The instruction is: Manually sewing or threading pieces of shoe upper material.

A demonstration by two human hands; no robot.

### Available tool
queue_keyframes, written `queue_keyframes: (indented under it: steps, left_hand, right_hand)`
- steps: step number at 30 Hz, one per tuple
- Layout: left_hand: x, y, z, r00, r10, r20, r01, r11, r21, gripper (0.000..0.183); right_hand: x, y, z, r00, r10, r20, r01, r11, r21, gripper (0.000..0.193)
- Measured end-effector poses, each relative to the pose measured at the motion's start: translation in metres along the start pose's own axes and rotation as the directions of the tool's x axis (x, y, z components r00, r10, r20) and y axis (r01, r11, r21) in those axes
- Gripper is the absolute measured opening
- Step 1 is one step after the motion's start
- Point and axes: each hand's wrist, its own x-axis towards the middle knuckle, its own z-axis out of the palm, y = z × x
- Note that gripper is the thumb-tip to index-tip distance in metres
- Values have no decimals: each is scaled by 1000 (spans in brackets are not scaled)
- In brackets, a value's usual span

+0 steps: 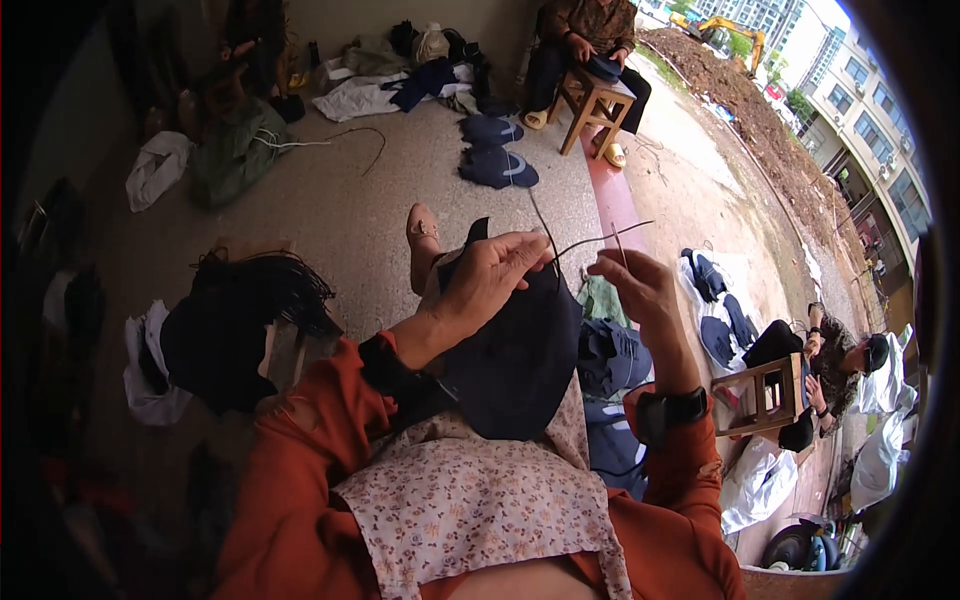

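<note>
A speckled grey concrete floor (330, 210) edged by a red curb (612, 195) meets bare dirt ground (700, 190). On the person's floral-aproned lap lies a dark navy fabric cap piece (515, 355). The left hand (480, 285) grips its upper edge, fingers clenched on the cloth. The right hand (640, 290) pinches a thin dark thread (590, 240) just beside it. White plastic bags (155, 170) lie at left, more navy cap pieces (495, 150) ahead, and a small wooden stool (590, 105) stands beyond.
</note>
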Motion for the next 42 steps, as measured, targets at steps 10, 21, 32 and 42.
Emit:
queue_keyframes:
  steps: [10, 21, 32, 42]
  left_hand:
    - [-54, -8, -25, 884, 291, 366, -458, 701, 546, 74]
    - [-62, -24, -2, 897, 326, 300, -424, 440, 792, 101]
    - [-58, -35, 0, 896, 368, 250, -407, 449, 795, 98]
    - [-56, -42, -4, 881, 401, 251, -448, 540, 712, 113]
  right_hand:
    - [-68, 61, 32, 888, -316, 334, 323, 946, 35, 16]
    - [-70, 63, 43, 855, -411, 315, 488, 844, -223, 18]
    - [-73, 37, 41, 881, -306, 359, 403, 885, -234, 17]
    - [-39, 28, 52, 686, -430, 587, 728, 403, -555, 13]
